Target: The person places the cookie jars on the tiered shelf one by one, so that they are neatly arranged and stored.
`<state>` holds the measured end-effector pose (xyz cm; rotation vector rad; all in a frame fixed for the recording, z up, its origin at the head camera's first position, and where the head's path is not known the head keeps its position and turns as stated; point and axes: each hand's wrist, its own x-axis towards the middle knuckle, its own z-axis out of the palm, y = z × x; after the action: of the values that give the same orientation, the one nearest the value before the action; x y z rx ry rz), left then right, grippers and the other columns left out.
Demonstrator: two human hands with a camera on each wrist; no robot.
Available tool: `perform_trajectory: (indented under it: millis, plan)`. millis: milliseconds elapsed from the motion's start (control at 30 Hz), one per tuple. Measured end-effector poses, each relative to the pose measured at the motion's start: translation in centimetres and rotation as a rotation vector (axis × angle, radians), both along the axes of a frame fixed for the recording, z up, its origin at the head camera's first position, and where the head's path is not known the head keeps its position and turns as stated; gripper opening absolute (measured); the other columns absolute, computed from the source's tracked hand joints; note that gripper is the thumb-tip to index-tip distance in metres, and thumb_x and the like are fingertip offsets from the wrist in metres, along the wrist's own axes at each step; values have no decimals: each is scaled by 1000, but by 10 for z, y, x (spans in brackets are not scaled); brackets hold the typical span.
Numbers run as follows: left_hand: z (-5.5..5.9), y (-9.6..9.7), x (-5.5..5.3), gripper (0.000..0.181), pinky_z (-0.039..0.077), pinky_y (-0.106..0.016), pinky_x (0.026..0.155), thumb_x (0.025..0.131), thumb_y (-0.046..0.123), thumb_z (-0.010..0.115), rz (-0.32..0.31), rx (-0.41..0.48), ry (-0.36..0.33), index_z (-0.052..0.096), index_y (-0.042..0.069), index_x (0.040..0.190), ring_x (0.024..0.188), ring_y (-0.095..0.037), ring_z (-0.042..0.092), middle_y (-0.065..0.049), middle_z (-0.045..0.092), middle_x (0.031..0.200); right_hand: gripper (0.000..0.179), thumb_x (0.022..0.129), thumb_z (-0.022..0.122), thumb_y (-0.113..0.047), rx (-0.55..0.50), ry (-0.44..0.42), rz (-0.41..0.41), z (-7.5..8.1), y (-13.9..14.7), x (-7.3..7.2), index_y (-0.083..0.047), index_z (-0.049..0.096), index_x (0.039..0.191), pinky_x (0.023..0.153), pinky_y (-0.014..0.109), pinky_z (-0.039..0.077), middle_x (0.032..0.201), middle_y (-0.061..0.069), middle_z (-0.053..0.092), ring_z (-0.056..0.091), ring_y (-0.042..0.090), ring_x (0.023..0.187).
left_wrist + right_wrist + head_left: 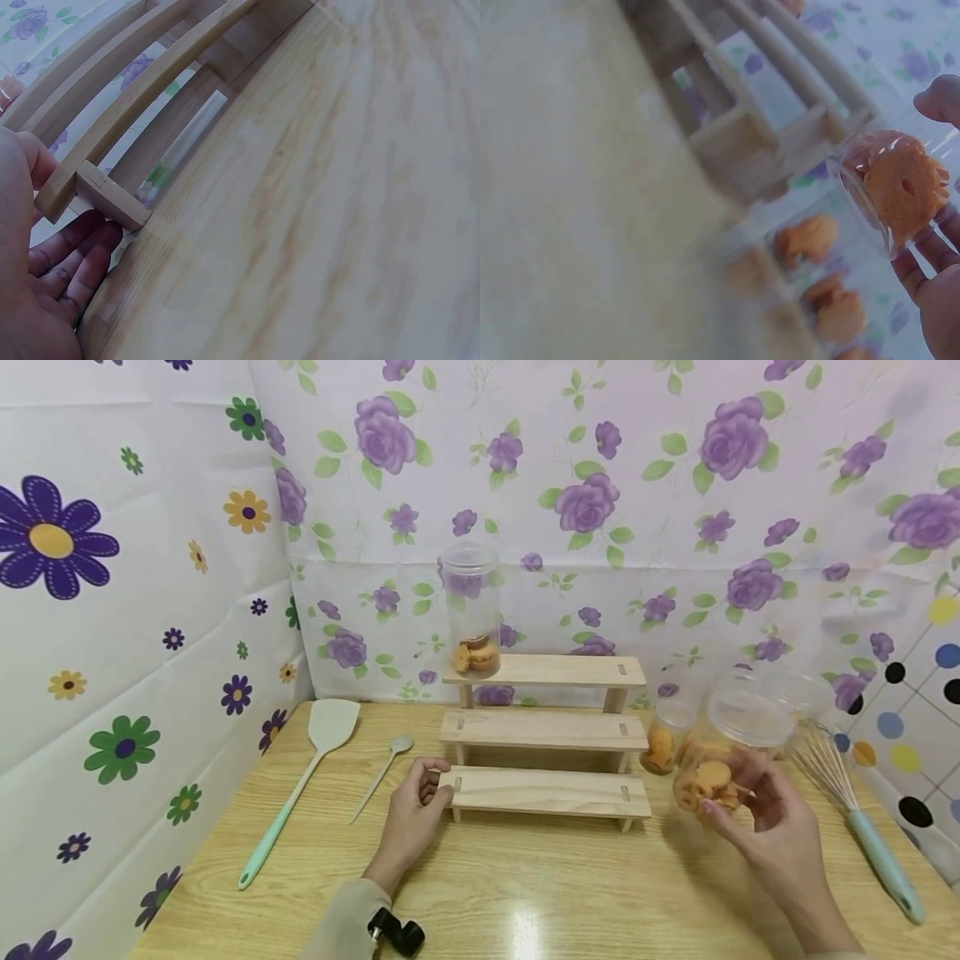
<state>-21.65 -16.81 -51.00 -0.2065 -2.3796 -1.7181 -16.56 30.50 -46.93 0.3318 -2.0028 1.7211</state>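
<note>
A three-step wooden rack (pixel 543 792) stands on the table. My left hand (pixel 416 797) pinches the left end of its lowest step; in the left wrist view the other fingers (pixel 79 262) curl beside the support under that step. To the right of the rack, my right hand (pixel 783 835) holds a clear jar of orange-brown cookies (pixel 705 777) off the table, tilted. The right wrist view has the thumb and fingers on either side of this jar (pixel 904 187). A tall clear jar (pixel 472 610) with a few cookies stands on the top step's left end.
A small cookie jar (pixel 662 743) stands right of the rack, with other clear jars partly hidden behind the held one. At far right lies a whisk (pixel 870 835). A spatula (pixel 300 785) and a small spoon (pixel 382 772) lie left. Patterned cloth (pixel 525 468) hangs behind.
</note>
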Motion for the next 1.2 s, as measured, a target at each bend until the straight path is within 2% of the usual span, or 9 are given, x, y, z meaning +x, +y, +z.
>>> perform_trajectory:
  millis: [100,200,300,433,733,967,1200]
  plan:
    - [0,0,0,28,46,-24,74,107,10,67,-1,1,-2,67,19,133,81,-15,57,-4,70,103,86,85,77,29,-2,28,36,18,-7,-4,5,49,162,105,17,51,145,14,65,65,13,127]
    - [0,0,0,28,46,-25,73,107,10,67,0,-1,-2,67,19,133,81,-16,56,-5,69,103,85,86,75,29,-13,63,82,35,-14,-11,5,49,162,105,18,52,145,13,65,65,15,129]
    - [-1,-1,-1,28,46,-25,73,107,11,67,1,-5,-2,66,20,134,82,-16,57,-5,69,104,82,87,76,26,-9,86,109,51,-22,-20,3,51,162,101,18,53,145,14,65,65,16,124]
    - [-2,-1,-1,28,47,-24,74,107,10,67,3,-2,1,66,19,134,84,-17,59,-6,71,106,78,90,78,21,27,97,105,68,-34,-33,-2,55,161,101,18,53,144,14,65,65,17,122]
    - [-4,0,-1,29,48,-24,75,106,9,67,1,2,7,67,17,134,85,-17,61,-5,71,106,71,96,84,4,36,37,95,93,-60,-63,-12,59,160,98,19,53,145,12,65,62,21,121]
    - [-4,-2,-1,28,48,-24,74,106,9,67,3,0,16,67,18,133,84,-17,61,-5,71,105,70,97,84,-2,21,51,138,107,-88,-90,-12,57,161,101,22,53,146,14,63,63,22,123]
    - [-2,-1,0,28,48,-25,74,106,11,67,-1,2,13,67,19,133,83,-17,60,-4,71,105,69,99,87,-16,60,45,134,118,-113,-113,-19,57,161,103,23,55,149,12,64,65,22,128]
